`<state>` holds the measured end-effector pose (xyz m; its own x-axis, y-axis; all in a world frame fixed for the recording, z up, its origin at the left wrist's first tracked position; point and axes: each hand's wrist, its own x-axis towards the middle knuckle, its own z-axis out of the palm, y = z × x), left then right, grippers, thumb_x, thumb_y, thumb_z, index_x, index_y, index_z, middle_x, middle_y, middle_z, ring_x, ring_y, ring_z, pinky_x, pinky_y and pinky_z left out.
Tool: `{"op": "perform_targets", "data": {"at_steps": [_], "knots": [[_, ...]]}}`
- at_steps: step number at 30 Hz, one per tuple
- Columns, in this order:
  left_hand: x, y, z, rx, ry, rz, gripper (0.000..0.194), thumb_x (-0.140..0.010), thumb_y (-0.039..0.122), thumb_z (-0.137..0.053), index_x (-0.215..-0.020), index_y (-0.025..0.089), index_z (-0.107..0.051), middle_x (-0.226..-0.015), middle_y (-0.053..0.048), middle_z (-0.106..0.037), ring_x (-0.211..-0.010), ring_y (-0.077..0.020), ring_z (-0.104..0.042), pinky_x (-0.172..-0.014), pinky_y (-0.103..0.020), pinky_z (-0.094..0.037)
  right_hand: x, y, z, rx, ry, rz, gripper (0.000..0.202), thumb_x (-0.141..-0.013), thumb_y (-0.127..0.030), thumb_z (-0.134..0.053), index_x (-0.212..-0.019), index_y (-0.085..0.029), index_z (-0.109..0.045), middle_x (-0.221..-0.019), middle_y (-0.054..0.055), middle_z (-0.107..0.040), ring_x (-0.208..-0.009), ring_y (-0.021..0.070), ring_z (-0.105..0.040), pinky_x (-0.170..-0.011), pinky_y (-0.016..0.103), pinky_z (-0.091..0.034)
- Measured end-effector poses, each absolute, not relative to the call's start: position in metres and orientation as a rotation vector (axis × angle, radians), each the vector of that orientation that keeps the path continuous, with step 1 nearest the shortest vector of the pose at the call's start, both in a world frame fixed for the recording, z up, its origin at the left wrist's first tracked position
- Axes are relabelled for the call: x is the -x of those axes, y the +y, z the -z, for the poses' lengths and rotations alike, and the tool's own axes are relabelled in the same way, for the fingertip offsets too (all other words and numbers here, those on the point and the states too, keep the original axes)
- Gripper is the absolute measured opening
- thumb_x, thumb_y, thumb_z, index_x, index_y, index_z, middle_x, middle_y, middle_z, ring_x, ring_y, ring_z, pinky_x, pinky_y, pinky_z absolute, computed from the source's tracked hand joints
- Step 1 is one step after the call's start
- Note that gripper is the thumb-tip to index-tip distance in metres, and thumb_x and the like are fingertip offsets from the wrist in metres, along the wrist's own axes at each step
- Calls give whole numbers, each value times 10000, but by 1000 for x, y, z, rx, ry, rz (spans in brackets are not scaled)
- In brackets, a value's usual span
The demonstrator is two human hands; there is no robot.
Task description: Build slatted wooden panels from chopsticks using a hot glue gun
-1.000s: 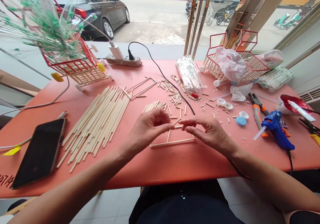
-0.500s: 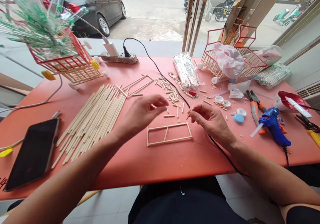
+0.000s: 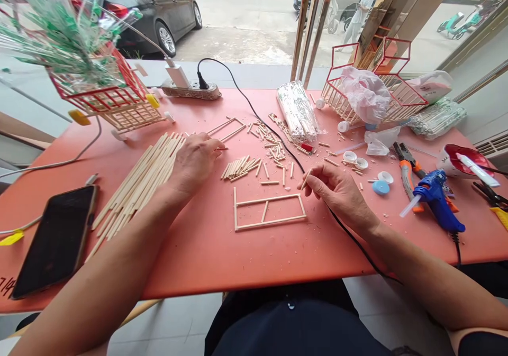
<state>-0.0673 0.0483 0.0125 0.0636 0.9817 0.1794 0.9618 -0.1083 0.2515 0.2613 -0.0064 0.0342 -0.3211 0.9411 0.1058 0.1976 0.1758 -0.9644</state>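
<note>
Left of the centre of the frame, the left hand (image 3: 196,157) had come down at the upper end of the long sticks (image 3: 138,181), its fingers bent toward the desk (image 3: 198,266); whether it gripped anything could not be told, since the back of the hand hid most of the fingers. Half a second earlier it had hovered nearer the middle of the frame, over the pile of short sticks (image 3: 240,168), which now lay uncovered. Beyond its fingertips, toward the top of the frame, an angular stick outline (image 3: 237,132) rested on the desk, partly covered by the hand. Right of centre, the right hand (image 3: 329,186) had barely shifted and was pinching the same small stick piece (image 3: 305,180) between thumb and fingers; a second earlier both hands had been close together above the stick rectangle (image 3: 270,199). That rectangle lay flat at the centre, in the same place as half a second before, with a short crossbar between its two long sides; its left stick now showed reaching past the upper bar. The black cable (image 3: 286,147) ran down behind the right hand, and the blue glue gun (image 3: 436,197) lay unmoved at the right. In the upper right, a person (image 3: 362,9) had appeared outside.
</note>
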Motion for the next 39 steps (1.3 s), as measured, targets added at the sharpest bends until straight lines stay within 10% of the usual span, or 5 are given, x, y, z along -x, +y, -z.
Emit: {"op": "perform_targets", "data": {"at_steps": [11,39], "knots": [[69,56,-9,-2329,2131,-344,179,-959,254,-526,-895,225,-691,-1045,-166,-692,-1103,-386,-620,-939,-473,-490,-262,-9,-35,1095,-1682,-1235,301,-1001,-480,-707,-921,-191,-680,-835,36,-724,-725,137,-653,-647,268,-514],[53,28,-23,-2088,1959,-434,413,-903,270,-470,-1189,179,-754,-1075,-127,-807,-1061,-317,-730,-982,-402,-531,-265,-6,-29,1090,-1684,-1225,309,-977,-485,-724,-910,-199,-628,-882,33,-707,-735,147,-675,-734,315,-566]]}}
